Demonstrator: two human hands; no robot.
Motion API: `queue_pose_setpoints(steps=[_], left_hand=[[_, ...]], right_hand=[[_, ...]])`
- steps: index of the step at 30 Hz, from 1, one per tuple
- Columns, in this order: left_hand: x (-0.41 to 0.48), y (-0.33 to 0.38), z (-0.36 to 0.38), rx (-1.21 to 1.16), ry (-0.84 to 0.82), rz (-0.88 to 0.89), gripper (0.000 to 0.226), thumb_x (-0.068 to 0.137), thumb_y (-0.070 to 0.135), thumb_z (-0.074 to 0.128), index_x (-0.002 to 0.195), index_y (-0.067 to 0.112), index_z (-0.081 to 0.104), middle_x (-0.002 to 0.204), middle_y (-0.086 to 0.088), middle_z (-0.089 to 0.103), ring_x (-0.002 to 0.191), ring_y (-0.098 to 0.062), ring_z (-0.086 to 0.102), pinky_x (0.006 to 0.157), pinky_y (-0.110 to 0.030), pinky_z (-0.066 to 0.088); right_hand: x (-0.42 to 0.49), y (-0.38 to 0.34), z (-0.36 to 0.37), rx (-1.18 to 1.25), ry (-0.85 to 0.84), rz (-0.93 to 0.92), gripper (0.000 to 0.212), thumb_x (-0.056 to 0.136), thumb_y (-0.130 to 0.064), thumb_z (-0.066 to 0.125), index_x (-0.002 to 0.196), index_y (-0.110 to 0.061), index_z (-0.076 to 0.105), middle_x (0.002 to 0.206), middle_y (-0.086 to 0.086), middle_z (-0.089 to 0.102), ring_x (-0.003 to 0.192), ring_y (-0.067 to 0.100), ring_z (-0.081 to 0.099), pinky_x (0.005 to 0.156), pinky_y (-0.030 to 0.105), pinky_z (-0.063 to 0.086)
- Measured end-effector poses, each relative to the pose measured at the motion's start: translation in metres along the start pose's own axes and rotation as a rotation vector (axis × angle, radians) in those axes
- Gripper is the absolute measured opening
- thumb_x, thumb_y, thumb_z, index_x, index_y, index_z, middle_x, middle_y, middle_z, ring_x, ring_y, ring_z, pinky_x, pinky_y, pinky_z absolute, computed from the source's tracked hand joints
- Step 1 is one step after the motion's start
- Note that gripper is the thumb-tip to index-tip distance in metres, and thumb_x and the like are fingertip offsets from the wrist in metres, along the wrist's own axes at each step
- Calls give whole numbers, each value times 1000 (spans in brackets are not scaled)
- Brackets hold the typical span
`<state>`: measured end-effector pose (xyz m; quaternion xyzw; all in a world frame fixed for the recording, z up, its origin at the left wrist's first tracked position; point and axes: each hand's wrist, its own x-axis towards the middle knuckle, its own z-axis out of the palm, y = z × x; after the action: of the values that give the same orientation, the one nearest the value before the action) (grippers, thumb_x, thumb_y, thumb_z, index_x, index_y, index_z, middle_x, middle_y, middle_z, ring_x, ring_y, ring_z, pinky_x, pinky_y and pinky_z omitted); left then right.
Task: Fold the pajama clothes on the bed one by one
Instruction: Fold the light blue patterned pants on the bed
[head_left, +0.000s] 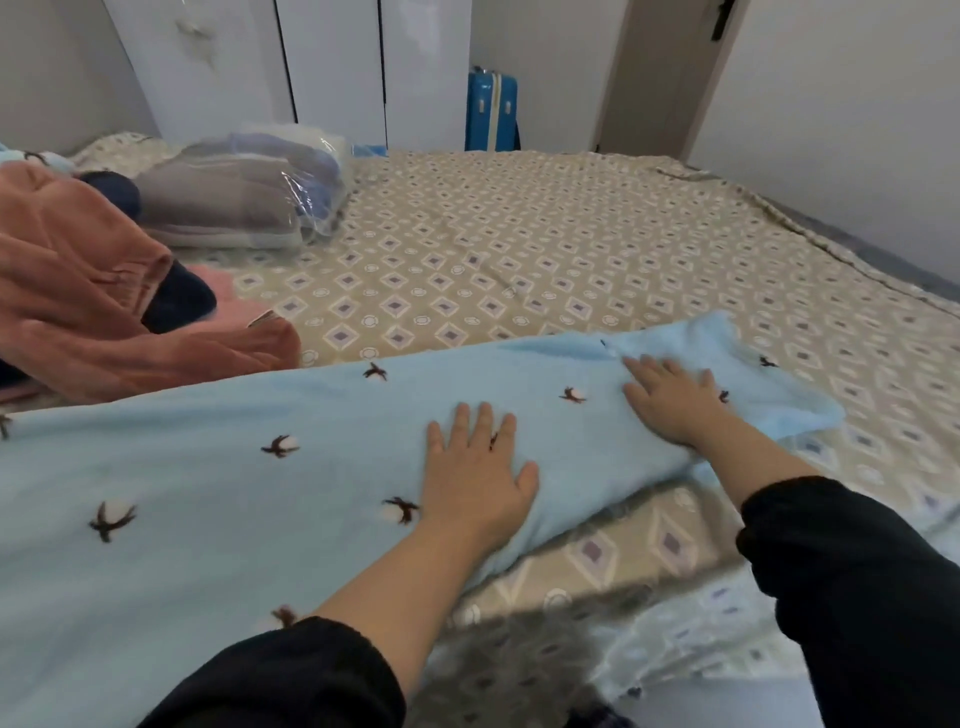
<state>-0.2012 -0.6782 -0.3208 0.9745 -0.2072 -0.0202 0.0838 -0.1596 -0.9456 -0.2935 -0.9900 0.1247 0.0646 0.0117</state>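
Note:
A light blue fleece pajama piece (234, 467) with small dark-and-white motifs lies spread across the near part of the bed (519, 234), its narrow end reaching right. My left hand (475, 467) rests flat on it with straight fingers. My right hand (670, 400) presses flat on the cloth near the narrow right end, slightly blurred. At the left lies a crumpled heap of pajama clothes: an orange-brown fleece piece (78, 291), a dark navy piece (179, 301) and a pink one (228, 293).
A clear plastic bag of folded grey bedding (244, 197) lies at the back left of the bed. White wardrobe doors (332, 67), a blue suitcase (491, 111) and a door (665, 73) stand beyond. The patterned sheet stretches to the right edge by the wall.

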Motion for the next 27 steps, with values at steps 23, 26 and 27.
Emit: queue_pose_setpoints(steps=[23, 26, 27], left_hand=[[28, 5, 13, 58, 53, 43, 98, 63, 53, -11, 155, 25, 7, 163, 3, 2, 149, -14, -2, 118, -45, 1], [28, 5, 13, 68, 59, 39, 97, 64, 53, -10, 155, 25, 7, 163, 4, 2, 149, -14, -2, 118, -45, 1], [29, 5, 13, 65, 55, 37, 97, 64, 54, -10, 155, 26, 7, 163, 4, 2, 149, -14, -2, 118, -45, 1]], right_hand=[[22, -6, -7, 143, 84, -137, 57, 103, -43, 23, 154, -20, 10, 162, -1, 4, 148, 19, 1, 115, 55, 1], [-37, -20, 16, 120, 19, -509, 54, 101, -49, 21, 152, -32, 16, 159, -12, 5, 147, 8, 3, 117, 41, -2], [-35, -5, 18, 124, 46, -480, 56, 98, -51, 19, 151, -34, 19, 159, -13, 8, 146, 7, 6, 117, 41, -1]])
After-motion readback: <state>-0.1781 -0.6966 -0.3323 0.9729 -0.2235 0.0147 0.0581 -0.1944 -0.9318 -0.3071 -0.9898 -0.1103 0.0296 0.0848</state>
